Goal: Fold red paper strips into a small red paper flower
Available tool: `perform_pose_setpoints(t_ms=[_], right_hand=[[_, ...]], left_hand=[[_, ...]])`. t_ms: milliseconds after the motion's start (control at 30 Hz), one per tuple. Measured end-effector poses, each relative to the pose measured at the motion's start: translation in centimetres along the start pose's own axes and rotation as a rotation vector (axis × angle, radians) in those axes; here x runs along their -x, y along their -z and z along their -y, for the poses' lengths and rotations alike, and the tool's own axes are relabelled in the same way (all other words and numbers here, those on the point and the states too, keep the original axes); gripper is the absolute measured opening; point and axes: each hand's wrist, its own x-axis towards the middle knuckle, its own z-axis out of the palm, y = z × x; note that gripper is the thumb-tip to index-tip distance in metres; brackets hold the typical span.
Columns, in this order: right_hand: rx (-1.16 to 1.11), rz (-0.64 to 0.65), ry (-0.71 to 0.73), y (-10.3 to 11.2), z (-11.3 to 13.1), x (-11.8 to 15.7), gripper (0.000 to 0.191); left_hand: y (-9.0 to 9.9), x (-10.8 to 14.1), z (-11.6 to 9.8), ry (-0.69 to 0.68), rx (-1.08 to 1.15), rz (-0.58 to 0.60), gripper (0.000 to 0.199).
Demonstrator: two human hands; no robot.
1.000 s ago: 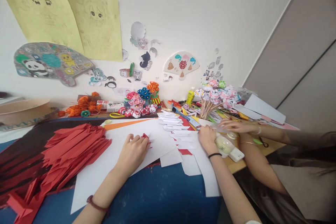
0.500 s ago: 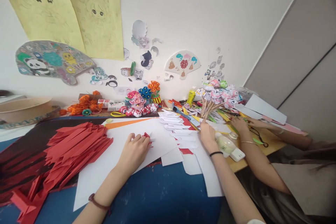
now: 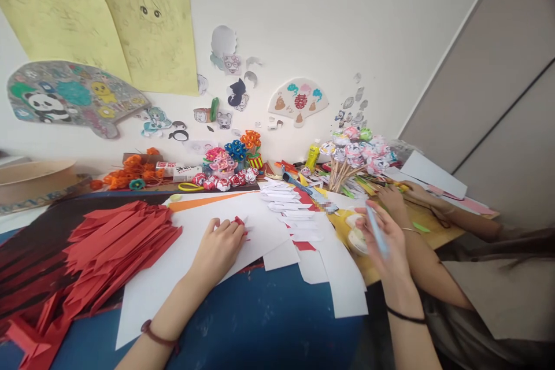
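My left hand (image 3: pixel 223 245) rests on a large white paper sheet (image 3: pixel 173 283), its fingers curled over a small folded red paper piece (image 3: pixel 239 221) with white bits beside it. My right hand (image 3: pixel 388 237) is raised over the table's right side, its fingers closed around a slim light-blue object (image 3: pixel 377 231), smeared by motion. To the left lies a heap of folded red paper strips (image 3: pixel 117 248). Folded white paper strips (image 3: pixel 290 208) lie in a row between my hands, partly over red paper.
Paper flowers on sticks (image 3: pixel 358 153) stand behind my right hand. Orange flowers (image 3: pixel 134 173) and a yellow bottle (image 3: pixel 313 155) line the wall. Close on my right, a co-worker's hands (image 3: pixel 392 202) work at the table. A blue watch (image 3: pixel 299 184) lies behind the white strips.
My right hand has lifted off the white paper and moved right, now with the light-blue object in it. My left hand stays over the red piece. The view has shifted slightly.
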Motion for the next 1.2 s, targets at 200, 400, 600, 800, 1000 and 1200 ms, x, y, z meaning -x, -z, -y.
perform_pose_setpoints(t_ms=[200,400,600,800,1000,1200], right_hand=[[0.669,-0.013,0.113,0.8,-1.8,4.4,0.032],[1.218,0.212,0.235,0.2,-4.5,4.3,0.029],[1.224,0.174,0.216,0.6,-6.3,3.4,0.033],[1.050,-0.070,0.249,1.6,-4.6,3.9,0.032],[0.735,-0.293,0.187,3.0,-2.7,4.3,0.038],[0.868,-0.250,0.249,3.8,-2.4,4.5,0.034]], left_hand=[[0.0,0.1,0.0,0.006,-0.004,0.013,0.019],[0.1,0.1,0.0,0.004,-0.008,0.015,0.021],[0.2,0.0,0.0,-0.011,-0.003,0.028,0.020],[0.2,0.0,0.1,-0.005,0.001,0.038,0.019],[0.1,0.1,0.1,-0.009,-0.002,0.043,0.019],[-0.1,0.1,0.2,-0.013,0.006,0.030,0.017]])
